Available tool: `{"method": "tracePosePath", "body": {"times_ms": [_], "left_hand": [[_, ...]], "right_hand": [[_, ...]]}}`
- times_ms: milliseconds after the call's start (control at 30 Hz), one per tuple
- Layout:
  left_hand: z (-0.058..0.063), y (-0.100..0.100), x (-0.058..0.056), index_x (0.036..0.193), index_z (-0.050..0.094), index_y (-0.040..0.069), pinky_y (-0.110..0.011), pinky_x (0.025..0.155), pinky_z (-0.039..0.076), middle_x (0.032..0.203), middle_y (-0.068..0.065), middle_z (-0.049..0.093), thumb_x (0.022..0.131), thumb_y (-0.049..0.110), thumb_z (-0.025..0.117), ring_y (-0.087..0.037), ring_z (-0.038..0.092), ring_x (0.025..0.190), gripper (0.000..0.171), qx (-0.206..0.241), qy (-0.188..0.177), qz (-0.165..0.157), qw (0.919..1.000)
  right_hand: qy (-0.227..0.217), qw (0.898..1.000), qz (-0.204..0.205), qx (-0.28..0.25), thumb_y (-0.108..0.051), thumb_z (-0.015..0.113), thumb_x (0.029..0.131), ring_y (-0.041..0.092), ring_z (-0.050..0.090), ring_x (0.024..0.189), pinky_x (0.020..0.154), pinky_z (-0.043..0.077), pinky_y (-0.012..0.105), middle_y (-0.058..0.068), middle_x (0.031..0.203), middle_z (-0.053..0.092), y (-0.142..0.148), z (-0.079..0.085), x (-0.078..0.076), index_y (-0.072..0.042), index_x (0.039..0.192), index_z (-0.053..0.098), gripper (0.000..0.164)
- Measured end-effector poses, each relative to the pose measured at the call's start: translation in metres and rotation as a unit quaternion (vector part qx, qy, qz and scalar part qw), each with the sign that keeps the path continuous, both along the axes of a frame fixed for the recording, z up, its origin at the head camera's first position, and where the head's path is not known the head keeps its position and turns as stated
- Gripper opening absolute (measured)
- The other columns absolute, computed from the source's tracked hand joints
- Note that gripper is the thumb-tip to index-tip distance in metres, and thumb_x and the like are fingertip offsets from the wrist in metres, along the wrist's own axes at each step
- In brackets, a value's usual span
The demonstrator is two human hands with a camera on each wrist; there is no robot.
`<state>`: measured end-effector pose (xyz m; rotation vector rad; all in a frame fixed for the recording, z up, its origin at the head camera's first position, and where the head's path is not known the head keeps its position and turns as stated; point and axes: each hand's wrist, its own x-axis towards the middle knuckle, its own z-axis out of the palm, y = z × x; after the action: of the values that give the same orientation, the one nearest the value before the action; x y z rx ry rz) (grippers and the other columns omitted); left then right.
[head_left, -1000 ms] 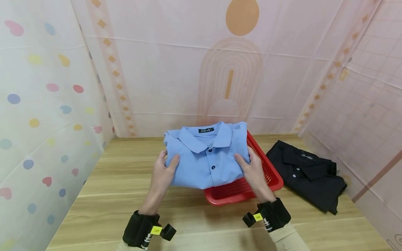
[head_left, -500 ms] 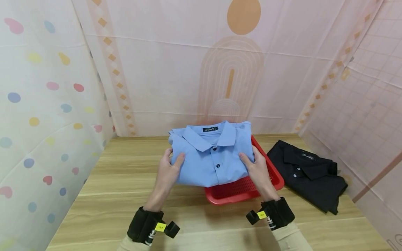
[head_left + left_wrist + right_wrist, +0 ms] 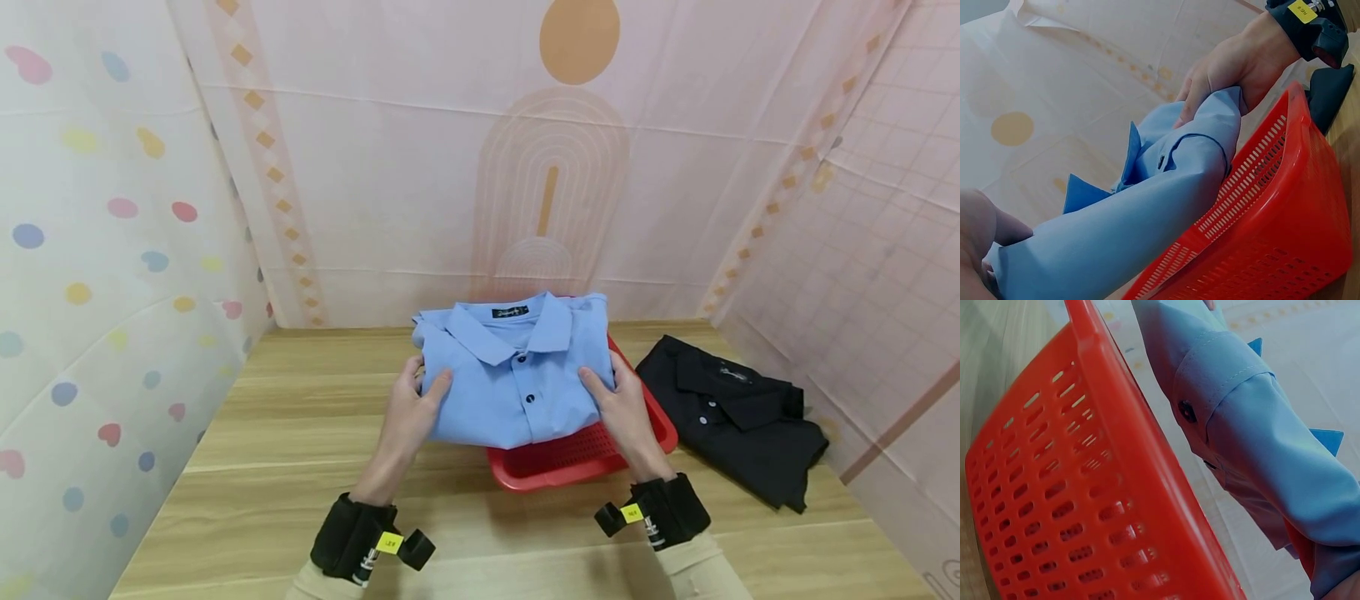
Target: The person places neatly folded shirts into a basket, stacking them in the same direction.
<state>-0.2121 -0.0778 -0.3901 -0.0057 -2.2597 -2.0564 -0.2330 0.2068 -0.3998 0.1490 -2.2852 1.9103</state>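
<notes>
"Where is the shirt point(image 3: 498, 387) held?"
"Partly over the basket point(image 3: 555, 481), its sides gripped by the left hand point(image 3: 412, 410) and right hand point(image 3: 624, 408)."
"Handling?"
"Likely light and floppy; best supported from both sides."

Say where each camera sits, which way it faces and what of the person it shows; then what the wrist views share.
Head: on the head, facing forward and down at the blue shirt, red basket and black shirt; left hand, right hand and sleeves show.
Left wrist: on that wrist, looking across the blue shirt toward the right hand; part of the left hand shows.
Right wrist: on that wrist, facing the red basket and blue shirt; only slivers of skin show.
Shared: blue shirt and red basket.
</notes>
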Motion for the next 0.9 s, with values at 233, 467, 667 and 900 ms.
{"method": "tracePosePath", "body": {"times_ms": [233,467,667,900], "left_hand": [[-0.001,0.004,-0.003,0.152,0.042,0.005,-0.062,0.106,0.046,0.145,-0.026,0.056,0.106,0.022,0.056,-0.041,0.057,0.129,0.050,-0.004,0.004,-0.006,1.0000],[-0.002,0.010,-0.004,0.151,0.042,0.001,-0.062,0.111,0.042,0.150,-0.027,0.050,0.106,0.016,0.055,-0.042,0.051,0.136,0.050,-0.001,0.013,-0.008,0.9999],[-0.004,0.013,-0.007,0.151,0.042,0.002,-0.061,0.111,0.042,0.150,-0.025,0.051,0.105,0.016,0.056,-0.040,0.051,0.136,0.050,0.001,0.008,-0.012,0.9999],[-0.002,0.018,-0.008,0.151,0.042,0.001,-0.059,0.112,0.043,0.149,-0.024,0.053,0.105,0.016,0.057,-0.038,0.053,0.135,0.051,-0.009,0.006,-0.023,0.9997]], "right_hand": [[0.002,1.000,0.008,-0.002,-0.018,0.059,0.107,0.034,0.052,0.134,0.116,0.040,0.052,0.021,0.151,0.050,0.006,-0.001,-0.002,-0.002,0.154,0.040,0.053],[0.001,1.000,-0.001,0.009,-0.016,0.059,0.107,0.034,0.051,0.134,0.116,0.040,0.052,0.021,0.152,0.048,0.011,-0.002,-0.003,0.000,0.156,0.038,0.056],[-0.004,1.000,-0.006,0.017,-0.016,0.058,0.107,0.035,0.052,0.132,0.115,0.041,0.053,0.022,0.150,0.050,0.013,-0.003,-0.005,0.001,0.155,0.039,0.054],[0.007,0.999,-0.025,0.038,-0.013,0.058,0.106,0.038,0.053,0.130,0.113,0.042,0.055,0.026,0.148,0.051,0.017,-0.003,-0.008,0.003,0.153,0.040,0.053]]}}
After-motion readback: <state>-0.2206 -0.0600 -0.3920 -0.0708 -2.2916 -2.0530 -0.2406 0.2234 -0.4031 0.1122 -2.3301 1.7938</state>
